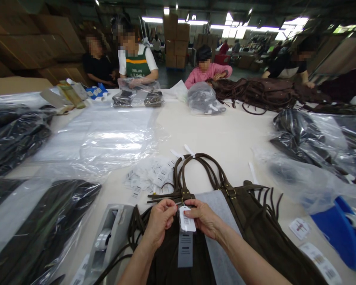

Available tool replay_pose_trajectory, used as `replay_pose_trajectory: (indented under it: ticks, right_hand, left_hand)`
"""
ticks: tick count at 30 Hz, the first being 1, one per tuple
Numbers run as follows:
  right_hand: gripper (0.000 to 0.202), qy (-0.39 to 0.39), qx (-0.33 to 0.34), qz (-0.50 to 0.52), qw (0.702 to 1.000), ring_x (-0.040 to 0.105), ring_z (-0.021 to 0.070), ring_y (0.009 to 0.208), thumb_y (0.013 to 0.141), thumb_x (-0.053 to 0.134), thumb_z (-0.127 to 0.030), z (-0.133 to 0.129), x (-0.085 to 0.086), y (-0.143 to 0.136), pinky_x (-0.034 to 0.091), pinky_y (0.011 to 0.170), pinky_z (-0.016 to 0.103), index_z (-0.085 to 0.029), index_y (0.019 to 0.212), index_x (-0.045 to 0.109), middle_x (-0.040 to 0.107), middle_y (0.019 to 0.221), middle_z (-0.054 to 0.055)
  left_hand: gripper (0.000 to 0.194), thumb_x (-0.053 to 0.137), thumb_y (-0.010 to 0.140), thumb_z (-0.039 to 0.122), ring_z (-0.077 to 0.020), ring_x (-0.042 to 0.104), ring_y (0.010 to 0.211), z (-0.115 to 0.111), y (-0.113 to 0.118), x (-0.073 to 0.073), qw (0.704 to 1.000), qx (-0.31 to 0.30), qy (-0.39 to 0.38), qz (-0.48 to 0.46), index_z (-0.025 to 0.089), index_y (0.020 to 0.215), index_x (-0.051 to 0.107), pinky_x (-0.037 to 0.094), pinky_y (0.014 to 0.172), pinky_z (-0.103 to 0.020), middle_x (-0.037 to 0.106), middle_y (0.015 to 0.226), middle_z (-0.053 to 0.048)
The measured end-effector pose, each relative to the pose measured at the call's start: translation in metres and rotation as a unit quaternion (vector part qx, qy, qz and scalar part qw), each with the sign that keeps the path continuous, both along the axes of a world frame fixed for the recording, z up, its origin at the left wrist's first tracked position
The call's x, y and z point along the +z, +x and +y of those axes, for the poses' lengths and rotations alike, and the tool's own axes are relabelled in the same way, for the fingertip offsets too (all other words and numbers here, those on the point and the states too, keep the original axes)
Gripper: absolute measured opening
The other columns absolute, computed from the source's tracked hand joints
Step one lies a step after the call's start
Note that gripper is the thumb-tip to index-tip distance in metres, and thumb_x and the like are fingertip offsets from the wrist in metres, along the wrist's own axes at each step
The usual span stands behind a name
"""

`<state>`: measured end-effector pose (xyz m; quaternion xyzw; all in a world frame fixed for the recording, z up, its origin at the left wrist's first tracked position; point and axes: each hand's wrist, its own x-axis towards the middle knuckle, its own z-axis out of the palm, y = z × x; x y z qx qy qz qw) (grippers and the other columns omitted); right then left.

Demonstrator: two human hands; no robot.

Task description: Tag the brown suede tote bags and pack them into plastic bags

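A dark brown handbag (252,233) with fringes lies on the table in front of me, its looped handles (182,174) pointing away. My right hand (206,217) pinches a white hang tag (187,219) with a barcode near the base of one handle. Just left of the tag, my left hand (161,221) has thumb and forefinger pressed together; whatever is between them is too small to make out. Below the tag hangs a translucent printed strip (185,249). A pale grey sheet (222,225) runs down the bag beside my right wrist.
Loose printed labels (151,174) lie beyond the bag. A grey tape dispenser (109,241) stands left, a blue one (341,233) right. Clear plastic bags (112,130) and wrapped dark goods (41,221) cover the left side. Several people work across the table.
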<state>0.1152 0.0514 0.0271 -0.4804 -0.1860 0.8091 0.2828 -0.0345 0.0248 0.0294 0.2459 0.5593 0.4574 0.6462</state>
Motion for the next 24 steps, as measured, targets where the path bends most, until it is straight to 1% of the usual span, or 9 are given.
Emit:
replay_pose_trajectory:
  ticks: [4,8,12,14,16,18,20,22,24]
  right_hand:
    - [0.054,0.006,-0.008,-0.015,1.000,0.057,0.0136,0.054,0.043,0.074,-0.017,-0.001,-0.001,-0.004,0.045,0.055,0.030,-0.016,0.088,0.046,0.062,0.063,-0.001]
    - [0.048,0.034,-0.057,-0.065,0.996,0.052,0.0104,0.047,0.042,0.070,-0.015,-0.005,-0.004,-0.013,0.040,0.046,0.023,-0.016,0.084,0.047,0.058,0.055,-0.005]
    - [0.045,0.054,-0.093,-0.107,0.988,0.049,0.0099,0.043,0.041,0.066,-0.012,-0.008,-0.009,-0.018,0.036,0.041,0.021,-0.016,0.082,0.049,0.053,0.049,-0.008]
    - [0.044,0.055,-0.102,-0.115,0.987,0.048,0.0097,0.041,0.039,0.065,-0.010,-0.008,-0.011,-0.019,0.036,0.041,0.021,-0.016,0.080,0.049,0.050,0.045,-0.009]
    - [0.043,0.055,-0.110,-0.120,0.985,0.048,0.0097,0.041,0.038,0.065,-0.009,-0.007,-0.011,-0.020,0.036,0.041,0.021,-0.017,0.078,0.049,0.049,0.043,-0.010]
    - [0.043,0.054,-0.121,-0.125,0.983,0.048,0.0102,0.041,0.039,0.064,-0.009,-0.007,-0.010,-0.023,0.036,0.041,0.022,-0.017,0.077,0.048,0.050,0.043,-0.009]
    - [0.042,0.057,-0.134,-0.128,0.981,0.048,0.0104,0.041,0.040,0.064,-0.011,-0.009,-0.009,-0.026,0.037,0.042,0.022,-0.018,0.078,0.048,0.051,0.044,-0.009]
    - [0.043,0.063,-0.147,-0.126,0.979,0.048,0.0102,0.042,0.041,0.065,-0.015,-0.012,-0.008,-0.029,0.038,0.042,0.022,-0.018,0.080,0.047,0.053,0.046,-0.008]
    - [0.044,0.068,-0.153,-0.113,0.979,0.049,0.0104,0.043,0.043,0.066,-0.018,-0.015,-0.006,-0.030,0.039,0.043,0.022,-0.018,0.082,0.046,0.055,0.049,-0.007]
  left_hand:
    - [0.017,0.058,0.070,0.031,-0.0002,0.027,0.033,-0.021,0.005,0.000,0.999,-0.042,0.004,0.017,0.017,0.071,0.048,0.012,0.034,-0.016,0.036,0.046,0.010]
    - [0.018,0.055,0.072,0.034,-0.0005,0.029,0.032,-0.038,0.012,-0.003,0.997,-0.075,-0.005,0.024,0.017,0.073,0.049,0.013,0.033,-0.016,0.041,0.051,0.009]
    - [0.021,0.053,0.073,0.038,-0.0011,0.030,0.031,-0.048,0.015,-0.002,0.994,-0.088,-0.008,0.064,0.018,0.077,0.050,0.015,0.031,-0.015,0.041,0.050,0.008]
    - [0.024,0.053,0.072,0.040,-0.0016,0.028,0.029,-0.052,0.013,-0.002,0.989,-0.110,-0.013,0.095,0.017,0.080,0.051,0.015,0.031,-0.015,0.039,0.044,0.009]
    - [0.029,0.053,0.071,0.042,-0.0021,0.030,0.029,-0.055,0.012,-0.002,0.986,-0.128,-0.018,0.105,0.016,0.085,0.053,0.018,0.031,-0.015,0.041,0.042,0.008]
    - [0.035,0.054,0.070,0.044,-0.0022,0.033,0.030,-0.058,0.014,-0.002,0.987,-0.135,-0.025,0.084,0.016,0.091,0.052,0.021,0.031,-0.015,0.048,0.048,0.006]
    - [0.039,0.056,0.069,0.044,-0.0022,0.038,0.031,-0.061,0.018,-0.001,0.990,-0.128,-0.027,0.045,0.017,0.097,0.050,0.024,0.030,-0.015,0.056,0.062,0.002]
    - [0.042,0.058,0.068,0.044,-0.0026,0.043,0.034,-0.064,0.025,0.000,0.993,-0.112,-0.024,0.008,0.019,0.101,0.048,0.026,0.031,-0.015,0.059,0.077,-0.001]
    - [0.044,0.058,0.068,0.044,-0.0034,0.046,0.037,-0.065,0.030,0.003,0.995,-0.100,-0.020,-0.007,0.019,0.103,0.047,0.028,0.032,-0.014,0.059,0.082,-0.002]
